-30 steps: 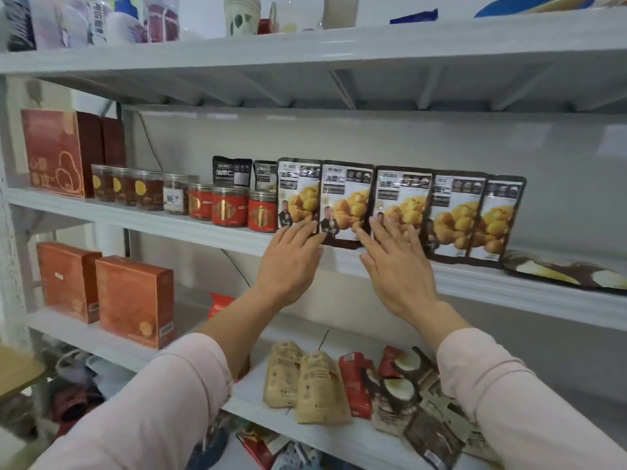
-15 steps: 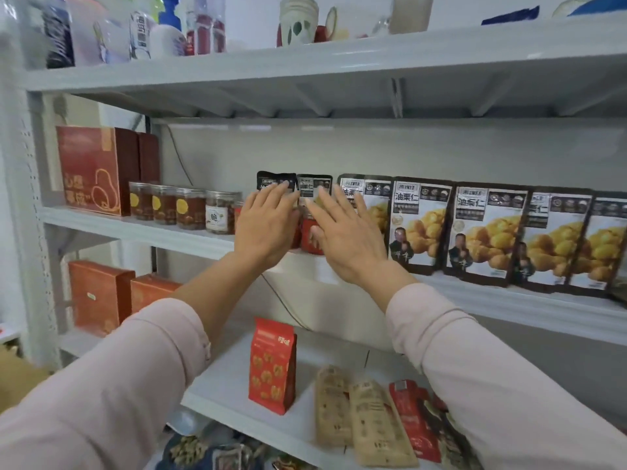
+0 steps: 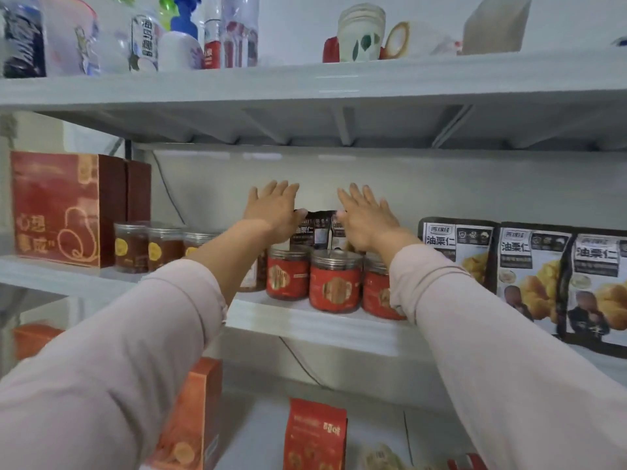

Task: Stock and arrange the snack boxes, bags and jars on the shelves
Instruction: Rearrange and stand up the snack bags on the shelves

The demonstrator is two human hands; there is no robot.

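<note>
Left hand [image 3: 274, 212]: open, with the fingers straight and a little spread. It reaches over the red jars, and its thumb edge lies at the top corner of the black pouches [image 3: 315, 228].
Right hand [image 3: 368, 218]: open, fingers straight, with the palm over the right-hand pouch of the pair. It grips nothing.
Black pouches: two stand upright at the back of the middle shelf [image 3: 305, 322], just behind the red jars and between the two hands.
Red jars [image 3: 334, 281]: three lidded jars stand in a row at the shelf's front edge, close together, below the wrists.
Chestnut bags [image 3: 529, 266]: these stand upright in a row to the right of the jars, on the same shelf.
Brown jars [image 3: 147, 247]: these are left of the left forearm, beside a red gift box [image 3: 56, 208].
Lower shelf: it holds an orange box [image 3: 193, 418] and a red bag [image 3: 317, 435].
Change: half a second ago both hands covered the pouches and hid the red jars. Now the hands sit higher and wider apart, fingertips above the pouch tops, with the jars in plain sight. A second ago they were on the chestnut bags.
</note>
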